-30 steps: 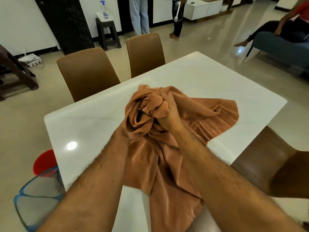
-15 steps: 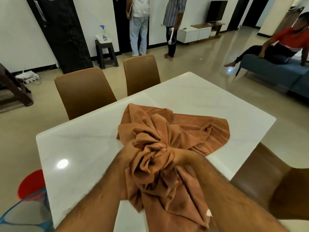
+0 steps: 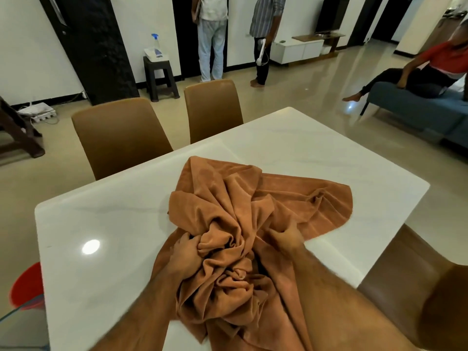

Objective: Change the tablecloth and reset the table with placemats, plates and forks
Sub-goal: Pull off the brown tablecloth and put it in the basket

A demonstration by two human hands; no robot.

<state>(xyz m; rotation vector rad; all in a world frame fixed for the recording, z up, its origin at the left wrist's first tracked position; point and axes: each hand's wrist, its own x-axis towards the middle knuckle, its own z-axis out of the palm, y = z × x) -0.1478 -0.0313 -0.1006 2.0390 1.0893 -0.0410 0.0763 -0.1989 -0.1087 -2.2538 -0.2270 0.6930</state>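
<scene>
A brown tablecloth (image 3: 228, 206) lies bunched in a crumpled heap on the white table (image 3: 106, 229), its far part spread toward the right edge and its near part hanging over the front edge. My left hand (image 3: 184, 252) grips the left side of the bunch with curled fingers. My right hand (image 3: 286, 236) grips the folds on the right side, fingers sunk into the cloth. No placemats, plates or forks are in view.
Two brown chairs (image 3: 119, 135) (image 3: 212, 107) stand at the table's far side, another chair (image 3: 415, 282) at the near right. A red bucket (image 3: 25, 285) sits on the floor at left. Two people stand at the back; one person sits on a blue sofa (image 3: 417, 110).
Both hands have pulled the gathered cloth toward me, from mid-table to near the front edge, and moved apart to either side of the bunch. The camera has tilted up.
</scene>
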